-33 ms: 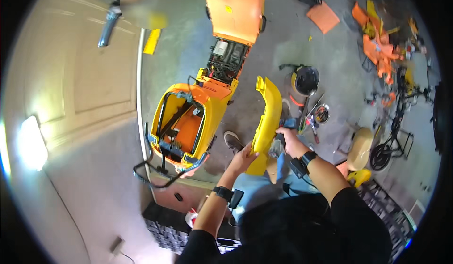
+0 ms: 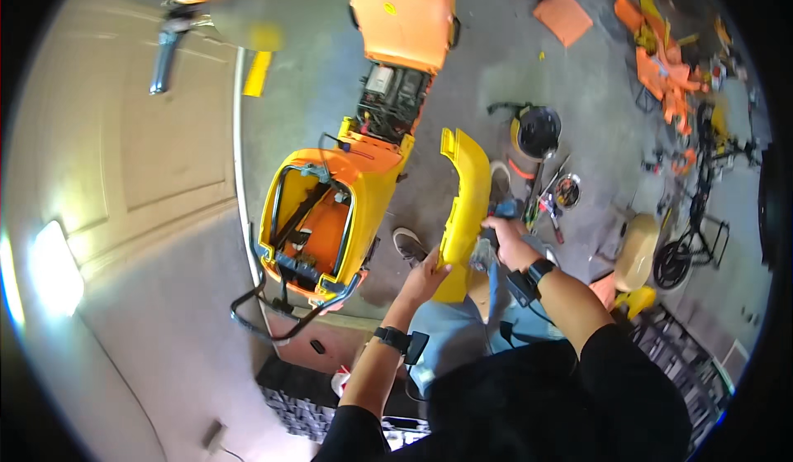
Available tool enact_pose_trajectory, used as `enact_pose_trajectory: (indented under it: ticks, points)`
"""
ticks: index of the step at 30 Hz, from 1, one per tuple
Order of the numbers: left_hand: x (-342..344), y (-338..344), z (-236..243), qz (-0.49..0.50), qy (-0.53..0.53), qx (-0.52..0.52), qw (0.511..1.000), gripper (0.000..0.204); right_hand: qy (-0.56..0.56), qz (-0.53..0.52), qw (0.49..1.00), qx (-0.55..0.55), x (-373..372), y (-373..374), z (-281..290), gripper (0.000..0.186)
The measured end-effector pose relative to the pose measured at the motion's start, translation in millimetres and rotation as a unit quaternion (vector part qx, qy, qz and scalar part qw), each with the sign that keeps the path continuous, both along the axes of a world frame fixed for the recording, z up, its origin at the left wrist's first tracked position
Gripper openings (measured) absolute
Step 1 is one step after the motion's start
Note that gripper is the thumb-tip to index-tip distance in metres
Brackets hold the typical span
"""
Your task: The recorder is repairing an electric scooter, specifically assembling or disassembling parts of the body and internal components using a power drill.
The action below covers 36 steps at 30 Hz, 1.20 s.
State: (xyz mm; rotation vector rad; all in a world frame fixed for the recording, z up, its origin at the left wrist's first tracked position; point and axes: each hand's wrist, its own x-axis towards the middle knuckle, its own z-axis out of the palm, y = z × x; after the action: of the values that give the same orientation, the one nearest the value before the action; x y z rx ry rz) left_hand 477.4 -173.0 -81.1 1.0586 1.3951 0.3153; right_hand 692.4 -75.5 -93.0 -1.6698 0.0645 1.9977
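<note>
One curved yellow panel (image 2: 464,206), left hand (image 2: 427,277) gripping lower edge, right hand (image 2: 505,243) clasping side, one opened scooter (image 2: 330,214) beside

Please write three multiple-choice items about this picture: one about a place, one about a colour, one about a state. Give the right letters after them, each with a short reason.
1. Where is the long curved panel in relation to the scooter body?
A. To its right, apart from it
B. Fixed on top of it
C. Lying inside it

2. What colour is the curved panel?
A. Blue
B. Yellow
C. White

3. How is the panel held?
A. It lies on the floor, untouched
B. One hand alone holds it
C. Both hands are on its lower end

Answers:
1. A: a strip of grey floor shows between the panel and the scooter body.
2. B: the panel is yellow from end to end.
3. C: the left hand grips the bottom edge, and the right hand presses on the right side.
</note>
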Motion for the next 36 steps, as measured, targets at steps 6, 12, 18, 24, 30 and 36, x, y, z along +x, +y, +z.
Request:
enact_pose_trajectory:
  ticks: [6,12,18,24,30,36]
  points:
    - [-4.0,-54.5,-179.6,0.152,0.147,-0.187,0.959,0.049,-0.234,0.066,0.959,-0.144,20.8,35.8,-155.2,0.038]
    - [115.2,-114.5,-325.8,-0.195,0.079,-0.219,0.953,0.073,-0.304,-0.008,0.950,-0.067,57.0,69.9,-193.7,0.026]
    - [208.1,-104.0,-377.6,-0.262,0.122,-0.228,0.930,0.070,-0.259,-0.033,0.963,-0.062,68.1,100.9,-210.6,0.014]
    - [201.5,-92.6,-357.2,-0.262,0.153,-0.225,0.926,0.068,-0.184,-0.029,0.979,-0.077,61.6,93.3,-200.4,0.011]
    - [189.9,-44.8,-318.8,-0.297,0.192,-0.204,0.913,0.066,-0.140,-0.058,0.982,-0.114,68.0,96.2,-196.6,0.017]
    - [206.4,36.5,-308.3,-0.333,0.222,-0.161,0.902,0.065,-0.159,-0.058,0.979,-0.117,90.1,131.8,-201.5,0.025]
